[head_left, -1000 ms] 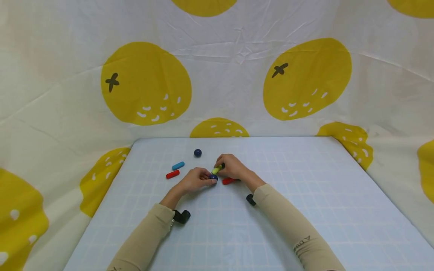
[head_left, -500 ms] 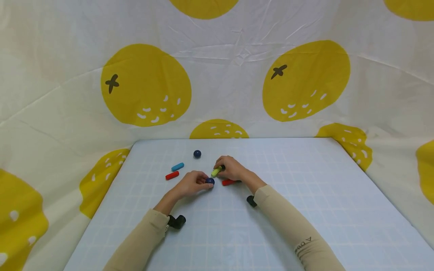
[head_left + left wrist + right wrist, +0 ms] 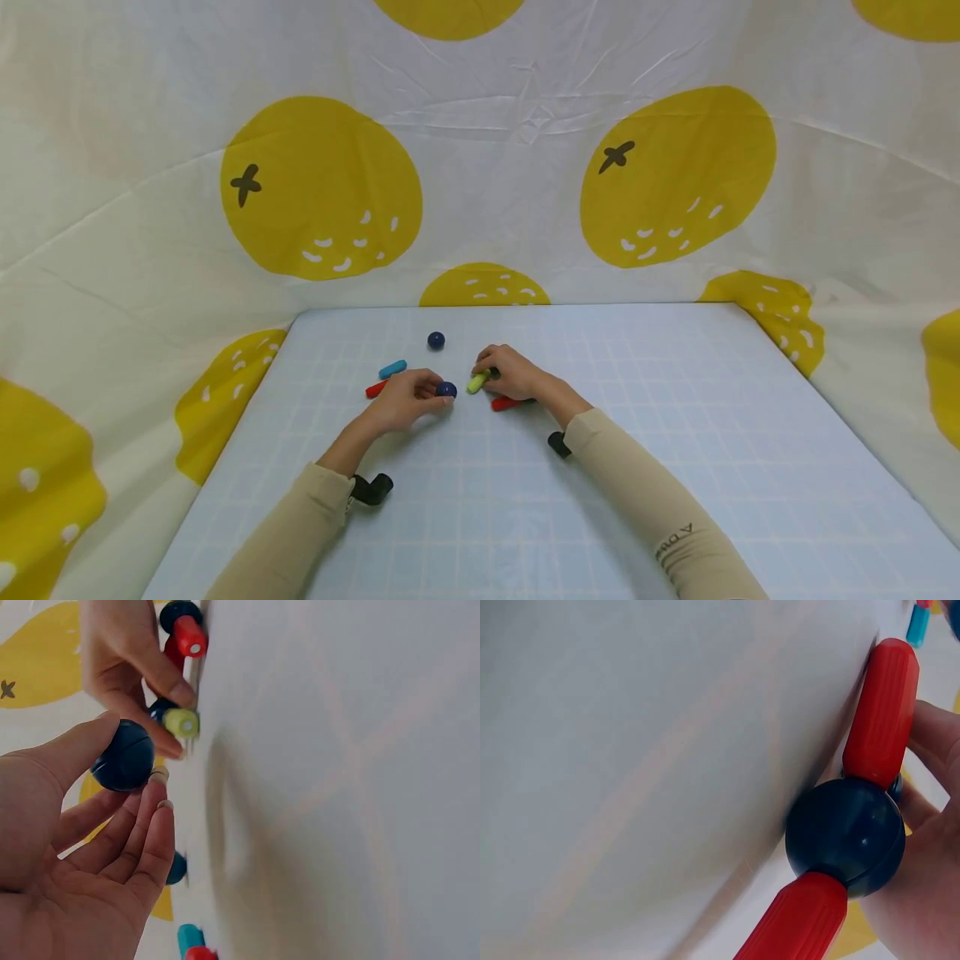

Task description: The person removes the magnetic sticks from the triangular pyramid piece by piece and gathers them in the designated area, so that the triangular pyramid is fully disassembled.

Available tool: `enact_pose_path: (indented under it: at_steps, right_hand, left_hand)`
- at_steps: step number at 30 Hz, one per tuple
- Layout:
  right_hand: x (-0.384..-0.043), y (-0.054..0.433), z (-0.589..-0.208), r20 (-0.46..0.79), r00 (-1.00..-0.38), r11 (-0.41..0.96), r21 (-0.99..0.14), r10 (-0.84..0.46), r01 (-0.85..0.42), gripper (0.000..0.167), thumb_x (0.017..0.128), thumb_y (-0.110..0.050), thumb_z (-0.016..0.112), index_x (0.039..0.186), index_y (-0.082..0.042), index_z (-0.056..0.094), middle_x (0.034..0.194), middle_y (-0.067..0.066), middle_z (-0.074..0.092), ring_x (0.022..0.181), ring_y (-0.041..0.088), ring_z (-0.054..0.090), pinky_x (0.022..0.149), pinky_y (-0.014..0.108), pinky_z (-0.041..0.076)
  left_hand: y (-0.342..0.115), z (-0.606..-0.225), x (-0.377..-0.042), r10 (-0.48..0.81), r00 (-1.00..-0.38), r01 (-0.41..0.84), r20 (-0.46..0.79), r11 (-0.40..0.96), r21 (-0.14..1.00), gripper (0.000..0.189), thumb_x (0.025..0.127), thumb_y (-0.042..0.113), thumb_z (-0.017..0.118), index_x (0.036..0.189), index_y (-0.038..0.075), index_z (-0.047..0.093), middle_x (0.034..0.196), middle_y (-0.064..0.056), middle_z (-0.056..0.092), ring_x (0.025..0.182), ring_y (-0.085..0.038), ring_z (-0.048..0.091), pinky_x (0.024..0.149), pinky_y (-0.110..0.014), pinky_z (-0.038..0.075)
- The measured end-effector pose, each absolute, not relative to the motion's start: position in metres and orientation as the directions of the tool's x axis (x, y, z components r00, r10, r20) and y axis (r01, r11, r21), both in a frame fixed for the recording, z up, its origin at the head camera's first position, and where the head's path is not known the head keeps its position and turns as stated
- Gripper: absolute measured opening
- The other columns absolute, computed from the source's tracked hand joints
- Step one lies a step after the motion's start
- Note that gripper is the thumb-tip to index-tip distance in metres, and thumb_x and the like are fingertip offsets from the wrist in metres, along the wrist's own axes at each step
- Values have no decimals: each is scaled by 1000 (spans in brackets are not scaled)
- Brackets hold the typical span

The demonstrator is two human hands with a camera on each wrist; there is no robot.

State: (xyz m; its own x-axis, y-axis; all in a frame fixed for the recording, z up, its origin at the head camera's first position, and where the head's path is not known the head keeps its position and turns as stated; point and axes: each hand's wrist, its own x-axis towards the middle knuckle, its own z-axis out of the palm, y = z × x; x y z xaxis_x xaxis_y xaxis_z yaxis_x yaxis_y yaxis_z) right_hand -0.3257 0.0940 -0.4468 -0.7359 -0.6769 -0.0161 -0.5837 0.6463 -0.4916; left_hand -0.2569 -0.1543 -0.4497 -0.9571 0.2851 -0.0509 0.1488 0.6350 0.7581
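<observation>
Done: red rods on navy ball, right side of right-wrist view. Pinching spare ball in left grip, green rod in right grip. Likely left, head-view centre-left: blue rod.

White cloth with yellow fruit prints hangs behind a pale gridded table.

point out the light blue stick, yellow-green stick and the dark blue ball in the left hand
light blue stick (image 3: 393, 369), head view, middle of its length
yellow-green stick (image 3: 477, 383), head view, its uncovered part
dark blue ball (image 3: 122, 757), left wrist view, its visible middle
</observation>
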Motion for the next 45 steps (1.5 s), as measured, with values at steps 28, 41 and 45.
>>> enact_pose_path:
  at_steps: [28,41,45]
  right_hand:
    - [-325,100,-448,33,-909,739,-571,-415,-358,34,100,-19,67,126,3,68,114,16,69,100,26,61,95,41,51]
    - [-327,100,-445,-5,-930,754,-587,-367,-294,32,99,-23,69,123,-2,72,113,13,71,99,25,61,92,39,52]
    - [-327,102,-442,-13,-932,759,-585,-361,-286,32,99,-22,69,124,-2,71,113,14,70,98,25,60,91,40,52]
  left_hand:
    - [-192,-436,-345,-23,-990,-114,-141,721,684,48,97,30,72,130,-1,55,128,-22,57,113,-36,52,105,-48,44]
    - [-193,-445,-352,-83,-985,-165,-152,714,680,48,98,31,71,132,1,54,128,-22,56,110,-34,52,100,-46,45]
    - [-192,-443,-354,-82,-982,-178,-171,705,686,52,97,32,72,135,3,51,127,-20,56,109,-34,52,98,-46,46]
